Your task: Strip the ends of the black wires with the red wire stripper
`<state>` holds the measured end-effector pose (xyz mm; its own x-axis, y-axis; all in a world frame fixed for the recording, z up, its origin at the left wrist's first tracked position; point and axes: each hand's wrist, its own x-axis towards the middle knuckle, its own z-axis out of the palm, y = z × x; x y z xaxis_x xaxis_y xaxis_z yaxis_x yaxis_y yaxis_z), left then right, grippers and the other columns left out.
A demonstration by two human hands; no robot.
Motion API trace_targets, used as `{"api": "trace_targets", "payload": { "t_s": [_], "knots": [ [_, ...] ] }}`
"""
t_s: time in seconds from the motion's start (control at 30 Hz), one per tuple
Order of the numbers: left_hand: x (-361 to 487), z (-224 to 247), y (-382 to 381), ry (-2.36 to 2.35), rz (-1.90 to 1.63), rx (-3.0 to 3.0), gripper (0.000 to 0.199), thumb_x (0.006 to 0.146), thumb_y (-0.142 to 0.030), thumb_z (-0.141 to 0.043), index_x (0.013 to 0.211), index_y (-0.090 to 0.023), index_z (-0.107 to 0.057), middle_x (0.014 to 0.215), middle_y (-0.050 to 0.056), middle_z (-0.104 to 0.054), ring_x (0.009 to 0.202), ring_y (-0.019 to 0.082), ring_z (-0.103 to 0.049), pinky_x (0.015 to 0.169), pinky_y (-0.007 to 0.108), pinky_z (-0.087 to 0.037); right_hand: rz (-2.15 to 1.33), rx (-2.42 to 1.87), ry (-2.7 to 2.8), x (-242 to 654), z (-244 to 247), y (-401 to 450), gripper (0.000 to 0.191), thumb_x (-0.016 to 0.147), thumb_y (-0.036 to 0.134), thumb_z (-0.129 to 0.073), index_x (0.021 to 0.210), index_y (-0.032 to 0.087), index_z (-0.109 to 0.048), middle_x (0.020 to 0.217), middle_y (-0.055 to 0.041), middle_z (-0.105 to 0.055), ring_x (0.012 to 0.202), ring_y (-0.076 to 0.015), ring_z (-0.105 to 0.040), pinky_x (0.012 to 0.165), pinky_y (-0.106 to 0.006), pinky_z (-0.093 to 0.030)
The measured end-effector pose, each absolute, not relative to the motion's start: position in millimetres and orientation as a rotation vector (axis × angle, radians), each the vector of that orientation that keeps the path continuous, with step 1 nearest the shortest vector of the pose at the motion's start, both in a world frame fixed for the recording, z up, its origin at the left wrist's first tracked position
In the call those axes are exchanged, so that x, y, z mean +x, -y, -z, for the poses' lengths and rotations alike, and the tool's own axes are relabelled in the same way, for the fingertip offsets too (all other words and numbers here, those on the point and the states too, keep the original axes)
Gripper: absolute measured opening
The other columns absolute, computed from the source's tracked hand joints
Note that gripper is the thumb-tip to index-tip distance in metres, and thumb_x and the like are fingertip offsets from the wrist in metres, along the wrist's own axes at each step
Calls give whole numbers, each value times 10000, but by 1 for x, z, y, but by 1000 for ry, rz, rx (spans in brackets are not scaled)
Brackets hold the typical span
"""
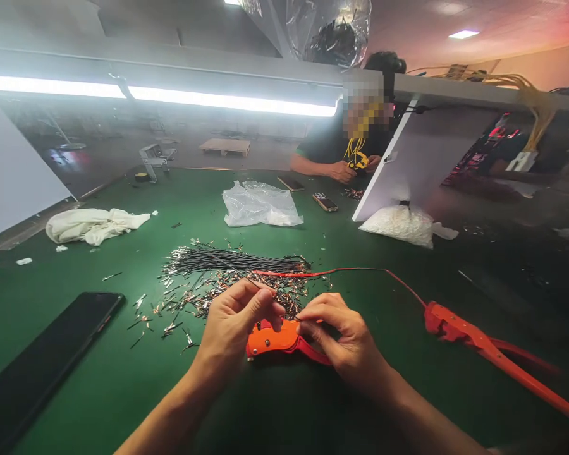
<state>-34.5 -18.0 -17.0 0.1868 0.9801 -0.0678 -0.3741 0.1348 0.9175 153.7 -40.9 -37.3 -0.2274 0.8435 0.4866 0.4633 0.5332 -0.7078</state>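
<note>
Between thumb and fingers, my left hand pinches a thin dark wire that slants up to the left. My right hand is closed in a pinch at the right, its fingertips close to the left ones; a small dark end shows at them. Just below and behind both hands lies an orange-red hand tool, its handles partly hidden by my right hand. Past the hands is a bundle of black wires with bare or metal ends, and many short clippings are scattered around it.
A black phone lies at left. A second orange tool, joined to a red strip, lies at right. Farther back are a white cloth, a clear plastic bag, a tied white bag and two phones. Another person holds a yellow tool across the table.
</note>
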Motion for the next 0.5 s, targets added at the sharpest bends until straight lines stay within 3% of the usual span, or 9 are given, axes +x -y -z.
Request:
{"api": "trace_targets", "payload": {
  "t_s": [0.1,0.13,0.23,0.3,0.37,0.5],
  "knots": [
    [-41,11,13,-861,-1265,826,277,695,-355,-814,753,-139,-652,664,31,-717,544,130,-648,600,261,-524,-401,-1146,1970,166,35,37,107,902,264,-622,995,249,-673,916,-51,-702,916,-233,-617,828,-404,-479],
    [-43,10,10,-863,-1299,779,286,662,-347,-836,745,-137,-660,672,32,-719,554,126,-648,603,257,-529,-371,-1178,2046,172,34,36,186,881,309,-656,1059,258,-653,999,-64,-696,985,-254,-602,865,-428,-473],
    [-50,9,4,-875,-1383,709,317,594,-333,-872,743,-135,-675,691,35,-718,570,112,-632,593,245,-527,-393,-1311,2290,188,35,37,627,737,441,-786,1285,293,-520,1257,-93,-590,1192,-313,-498,983,-503,-438],
    [-52,10,1,-917,-1433,773,316,604,-351,-859,751,-135,-681,673,30,-702,552,106,-606,561,242,-508,-423,-1384,2386,192,38,40,852,628,452,-854,1360,297,-446,1316,-106,-530,1217,-333,-473,1008,-524,-433],
    [-53,12,0,-982,-1486,875,286,643,-362,-831,741,-136,-684,632,11,-670,521,87,-562,521,220,-464,-443,-1423,2439,191,41,44,829,620,406,-859,1338,288,-462,1274,-102,-542,1149,-322,-512,972,-501,-469],
    [-54,17,1,-1110,-1635,1009,178,720,-302,-790,739,-159,-685,609,-33,-617,526,53,-488,506,181,-387,-412,-1421,2489,181,37,47,454,744,272,-718,1167,223,-559,1067,-83,-602,956,-288,-565,884,-499,-493]
  ]
}}
